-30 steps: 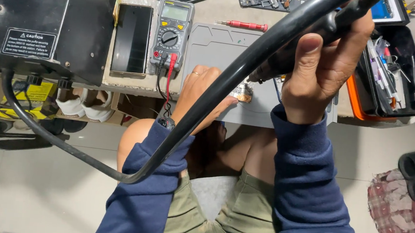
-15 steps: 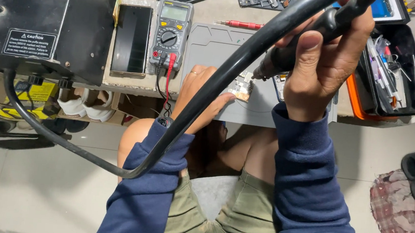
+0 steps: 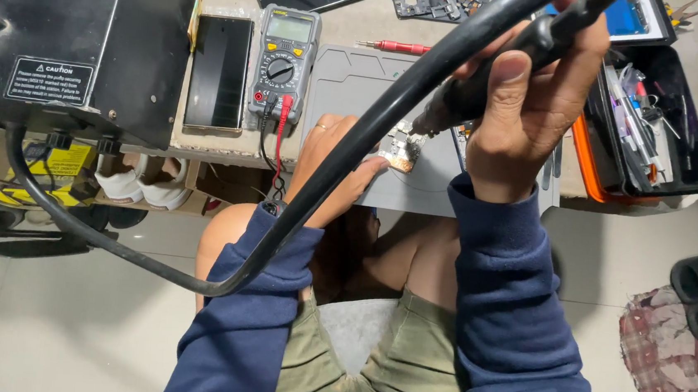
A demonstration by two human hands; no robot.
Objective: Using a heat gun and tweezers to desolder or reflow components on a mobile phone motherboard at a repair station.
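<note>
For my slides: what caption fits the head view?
Right hand aims a hot-air handpiece at a small circuit board steadied by the left hand.

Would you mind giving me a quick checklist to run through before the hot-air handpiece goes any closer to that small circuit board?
1. Right hand has a full grip on the black handpiece: ok.
2. Nozzle tip points down at the small circuit board: ok.
3. Left hand steadies the board: ok, fingers reach its edge.
4. Left fingertips sit clear of the nozzle: not ok, they look very near it.
5. Thick black hose is out of the line of sight: not ok, it crosses over the left hand.
6. Board lies flat on the grey work mat: cannot tell, hose and fingers hide part of it.
</note>
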